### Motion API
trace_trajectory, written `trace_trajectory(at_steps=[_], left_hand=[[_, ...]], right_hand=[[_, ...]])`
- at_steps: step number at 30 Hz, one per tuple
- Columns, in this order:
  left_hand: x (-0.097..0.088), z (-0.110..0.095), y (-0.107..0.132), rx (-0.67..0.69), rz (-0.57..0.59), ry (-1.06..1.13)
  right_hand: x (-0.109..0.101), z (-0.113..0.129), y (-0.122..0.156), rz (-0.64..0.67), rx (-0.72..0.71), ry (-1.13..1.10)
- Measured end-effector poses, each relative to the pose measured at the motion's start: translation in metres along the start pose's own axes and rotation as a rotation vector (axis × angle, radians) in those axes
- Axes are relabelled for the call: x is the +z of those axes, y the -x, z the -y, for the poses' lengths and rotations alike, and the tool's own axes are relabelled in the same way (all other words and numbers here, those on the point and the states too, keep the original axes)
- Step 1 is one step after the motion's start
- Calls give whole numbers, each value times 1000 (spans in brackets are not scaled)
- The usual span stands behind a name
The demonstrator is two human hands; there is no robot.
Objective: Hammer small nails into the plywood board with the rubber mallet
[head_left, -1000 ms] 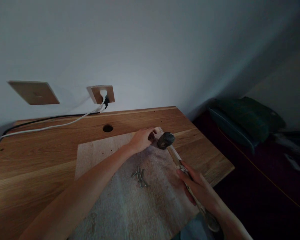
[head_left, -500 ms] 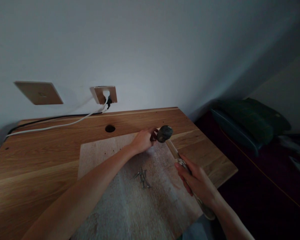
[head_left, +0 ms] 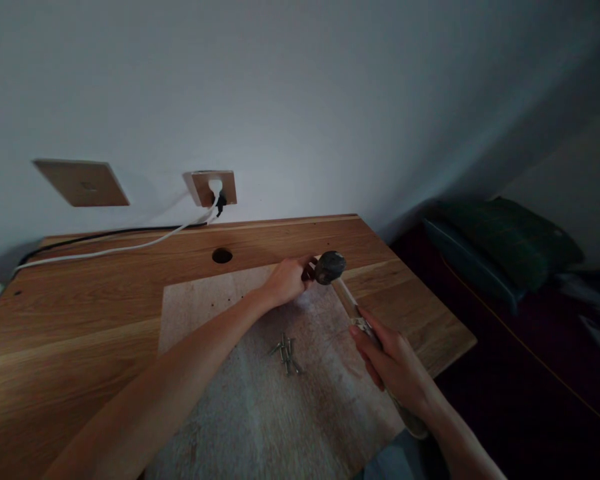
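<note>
My right hand [head_left: 393,353] is wrapped round the handle of a hammer [head_left: 349,298]. The dark hammer head [head_left: 330,268] hovers at the far edge of a pale wooden board [head_left: 275,427], right beside the fingers of my left hand [head_left: 290,278]. Those left fingers are closed in a pinch, and the hammer head partly hides what they hold, if anything. Several loose nails or screws [head_left: 286,355] lie in a small heap on the board, nearer to me than my left hand. A short row of small dark dots [head_left: 229,300] marks the board left of my left wrist.
The board lies on a wooden desk [head_left: 70,333] with a round cable hole [head_left: 222,255]. A white cable [head_left: 105,252] and a black one run along the back to a wall socket [head_left: 214,188]. Dark cushions [head_left: 505,247] lie beyond the right edge.
Both hands and the hammer stay almost in the same place. The view has shifted very slightly.
</note>
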State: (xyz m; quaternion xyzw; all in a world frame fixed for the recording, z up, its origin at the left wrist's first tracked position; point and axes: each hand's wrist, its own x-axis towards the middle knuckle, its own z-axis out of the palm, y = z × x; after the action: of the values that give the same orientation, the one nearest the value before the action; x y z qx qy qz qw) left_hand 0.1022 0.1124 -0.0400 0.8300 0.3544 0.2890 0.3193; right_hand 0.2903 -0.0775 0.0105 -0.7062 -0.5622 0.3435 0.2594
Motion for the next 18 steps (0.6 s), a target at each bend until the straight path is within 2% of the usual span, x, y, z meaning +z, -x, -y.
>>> trace_trajectory(at_steps=[18], left_hand=[[1, 3, 0, 32, -17, 31]], right_hand=[[2, -4, 3, 4, 28, 0]])
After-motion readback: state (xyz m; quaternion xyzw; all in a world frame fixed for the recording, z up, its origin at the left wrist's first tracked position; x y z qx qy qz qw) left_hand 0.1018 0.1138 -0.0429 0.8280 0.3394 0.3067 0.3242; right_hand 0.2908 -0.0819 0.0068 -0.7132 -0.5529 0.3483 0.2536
